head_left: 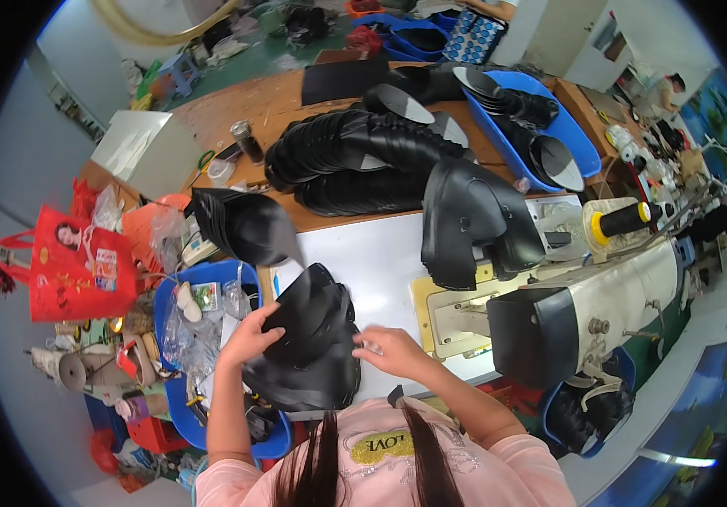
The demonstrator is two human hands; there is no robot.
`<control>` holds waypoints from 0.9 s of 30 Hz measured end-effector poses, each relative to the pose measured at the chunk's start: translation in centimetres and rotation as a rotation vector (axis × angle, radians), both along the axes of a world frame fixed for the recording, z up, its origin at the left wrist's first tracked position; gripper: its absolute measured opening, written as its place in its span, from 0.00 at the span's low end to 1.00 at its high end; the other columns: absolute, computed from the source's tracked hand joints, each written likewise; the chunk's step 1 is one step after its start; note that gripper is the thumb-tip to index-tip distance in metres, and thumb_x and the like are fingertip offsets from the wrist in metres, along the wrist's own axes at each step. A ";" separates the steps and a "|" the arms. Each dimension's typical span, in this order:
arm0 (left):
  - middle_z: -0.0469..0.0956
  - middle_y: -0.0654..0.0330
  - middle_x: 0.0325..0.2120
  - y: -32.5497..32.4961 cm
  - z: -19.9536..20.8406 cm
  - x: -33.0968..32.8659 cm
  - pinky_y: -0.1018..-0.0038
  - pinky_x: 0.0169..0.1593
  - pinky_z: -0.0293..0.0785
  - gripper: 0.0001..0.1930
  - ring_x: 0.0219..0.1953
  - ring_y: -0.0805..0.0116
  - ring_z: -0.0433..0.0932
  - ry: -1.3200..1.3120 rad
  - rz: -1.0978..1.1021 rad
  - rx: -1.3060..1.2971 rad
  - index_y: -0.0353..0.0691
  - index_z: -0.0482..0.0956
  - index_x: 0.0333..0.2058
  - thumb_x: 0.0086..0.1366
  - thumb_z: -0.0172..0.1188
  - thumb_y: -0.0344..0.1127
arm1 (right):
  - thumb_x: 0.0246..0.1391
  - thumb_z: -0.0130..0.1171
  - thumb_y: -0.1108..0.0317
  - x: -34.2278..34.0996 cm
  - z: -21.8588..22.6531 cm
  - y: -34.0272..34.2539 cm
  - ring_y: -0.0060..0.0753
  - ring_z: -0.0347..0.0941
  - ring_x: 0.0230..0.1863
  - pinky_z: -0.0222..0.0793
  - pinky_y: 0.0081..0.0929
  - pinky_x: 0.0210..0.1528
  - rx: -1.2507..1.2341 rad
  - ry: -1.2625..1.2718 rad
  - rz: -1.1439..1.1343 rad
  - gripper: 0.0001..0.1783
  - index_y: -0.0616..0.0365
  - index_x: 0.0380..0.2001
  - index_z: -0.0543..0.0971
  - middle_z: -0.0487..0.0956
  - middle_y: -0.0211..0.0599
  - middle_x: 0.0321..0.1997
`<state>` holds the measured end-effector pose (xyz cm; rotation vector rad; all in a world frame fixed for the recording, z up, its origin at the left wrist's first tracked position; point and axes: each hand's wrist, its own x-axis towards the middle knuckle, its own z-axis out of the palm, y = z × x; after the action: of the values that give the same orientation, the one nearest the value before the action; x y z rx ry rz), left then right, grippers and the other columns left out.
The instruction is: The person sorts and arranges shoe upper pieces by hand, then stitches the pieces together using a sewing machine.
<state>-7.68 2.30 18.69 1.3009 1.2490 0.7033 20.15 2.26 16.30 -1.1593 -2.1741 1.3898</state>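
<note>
My left hand [249, 338] grips the left edge of a curved black leather-like piece [308, 308], its thumb lying on top. That piece is tilted over a stack of similar black pieces [317, 380], close to my body. At the right edge of the stack, my right hand [395, 351] has its fingers curled together; what they hold, if anything, I cannot make out. Further right stands a sewing machine [625, 283] with a dark end cover. Shaped black panels [469, 215] with small metal fittings lie just beyond its bed.
Long stacks of black pieces [346, 148] cover the back of the wooden table [203, 114]. A blue tub [583, 144] of black parts stands back right. Left are another fanned black stack [245, 224], a blue bin [160, 296] of plastic bags and a red bag [76, 270].
</note>
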 end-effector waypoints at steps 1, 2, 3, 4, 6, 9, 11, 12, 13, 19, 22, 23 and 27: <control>0.74 0.58 0.37 0.7 1.4 0.7 0.75 0.45 0.67 0.18 0.41 0.67 0.73 -0.003 -0.019 0.001 0.34 0.69 0.43 0.50 0.51 0.21 | 0.45 0.58 0.57 0.0 1.6 -0.4 0.39 0.71 0.42 0.65 0.32 0.46 0.356 0.155 -0.239 0.17 0.57 0.35 0.76 0.75 0.40 0.38; 0.75 0.55 0.35 1.7 3.1 2.1 0.73 0.43 0.68 0.17 0.38 0.63 0.74 0.163 -0.289 0.081 0.35 0.71 0.41 0.49 0.52 0.23 | 0.45 0.58 0.57 0.4 3.5 -0.1 0.39 0.71 0.42 0.65 0.32 0.46 0.358 0.148 -0.257 0.17 0.57 0.35 0.76 0.75 0.40 0.38; 0.75 0.52 0.33 2.4 4.1 3.4 0.72 0.41 0.69 0.16 0.36 0.59 0.74 0.337 -0.547 0.160 0.35 0.72 0.40 0.48 0.53 0.26 | 0.44 0.58 0.57 0.6 5.3 0.9 0.39 0.69 0.44 0.63 0.31 0.48 0.608 0.060 -0.232 0.16 0.57 0.33 0.76 0.75 0.39 0.39; 0.74 0.49 0.31 3.0 4.3 4.8 0.68 0.38 0.69 0.17 0.34 0.52 0.73 0.334 -0.685 0.216 0.37 0.73 0.38 0.46 0.54 0.29 | 0.42 0.59 0.57 0.8 6.2 1.6 0.38 0.67 0.47 0.62 0.29 0.51 0.859 -0.035 -0.206 0.16 0.57 0.31 0.76 0.74 0.39 0.39; 0.75 0.50 0.30 4.4 6.3 8.0 0.69 0.37 0.69 0.15 0.34 0.54 0.73 0.294 -0.774 0.253 0.37 0.73 0.36 0.46 0.55 0.29 | 0.40 0.61 0.58 2.6 3.7 2.3 0.38 0.68 0.44 0.63 0.30 0.48 0.755 -0.046 -0.137 0.16 0.58 0.30 0.75 0.74 0.39 0.36; 0.77 0.59 0.25 7.4 5.4 9.4 0.75 0.36 0.70 0.12 0.29 0.69 0.75 0.070 -0.509 0.185 0.35 0.75 0.33 0.47 0.60 0.27 | 0.37 0.64 0.62 4.8 2.1 2.4 0.41 0.72 0.33 0.67 0.31 0.38 0.423 -0.009 -0.193 0.15 0.61 0.24 0.73 0.75 0.38 0.27; 0.76 0.64 0.28 9.6 3.2 8.9 0.78 0.39 0.69 0.13 0.31 0.78 0.71 -0.202 -0.369 -0.183 0.32 0.75 0.35 0.50 0.62 0.30 | 0.38 0.64 0.65 6.0 1.7 2.6 0.40 0.71 0.24 0.66 0.27 0.28 0.419 0.109 -0.619 0.13 0.62 0.20 0.71 0.72 0.37 0.19; 0.76 0.63 0.29 10.2 1.5 9.6 0.78 0.39 0.68 0.14 0.31 0.78 0.71 -0.165 -0.310 -0.145 0.32 0.75 0.37 0.51 0.61 0.31 | 0.39 0.64 0.67 6.3 2.1 3.0 0.40 0.70 0.22 0.65 0.26 0.25 0.274 0.251 -0.754 0.13 0.62 0.20 0.71 0.73 0.39 0.19; 0.76 0.62 0.30 10.7 -0.3 10.6 0.78 0.40 0.68 0.14 0.32 0.78 0.71 -0.128 -0.247 -0.106 0.31 0.74 0.38 0.52 0.60 0.32 | 0.39 0.64 0.69 6.4 2.5 3.6 0.40 0.69 0.19 0.64 0.25 0.22 0.124 0.394 -0.879 0.12 0.63 0.20 0.71 0.73 0.40 0.19; 0.74 0.59 0.36 17.0 -4.2 17.8 0.75 0.43 0.69 0.15 0.37 0.73 0.72 -0.583 -0.026 -0.235 0.31 0.70 0.41 0.55 0.58 0.30 | 0.40 0.59 0.76 7.3 0.6 6.3 0.53 0.60 0.51 0.56 0.42 0.52 0.964 -0.062 -1.164 0.29 0.67 0.48 0.62 0.64 0.54 0.51; 0.71 0.55 0.41 21.2 -4.4 20.0 0.69 0.46 0.71 0.20 0.40 0.66 0.73 -0.752 -0.084 -0.345 0.33 0.64 0.46 0.54 0.57 0.27 | 0.40 0.58 0.78 7.5 -0.9 5.9 0.57 0.59 0.51 0.56 0.47 0.52 1.148 -0.141 -1.022 0.27 0.67 0.46 0.63 0.62 0.59 0.50; 0.70 0.55 0.42 22.0 -4.0 21.5 0.69 0.47 0.71 0.21 0.42 0.66 0.73 -0.789 -0.157 -0.377 0.33 0.63 0.47 0.54 0.58 0.27 | 0.40 0.58 0.79 7.7 -1.8 5.7 0.56 0.59 0.51 0.56 0.47 0.51 1.133 -0.133 -1.024 0.25 0.67 0.45 0.63 0.62 0.59 0.50; 0.71 0.57 0.42 23.3 -1.9 28.4 0.71 0.47 0.70 0.21 0.43 0.68 0.72 -0.889 -0.485 -0.434 0.34 0.64 0.47 0.55 0.58 0.29 | 0.42 0.54 0.78 8.4 -2.7 5.6 0.57 0.57 0.52 0.53 0.50 0.53 1.252 -0.103 -1.028 0.22 0.64 0.43 0.62 0.61 0.57 0.50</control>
<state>20.76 25.60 16.76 0.7281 0.3068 0.5157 28.53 7.83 13.57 -1.3479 -1.4744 -0.4332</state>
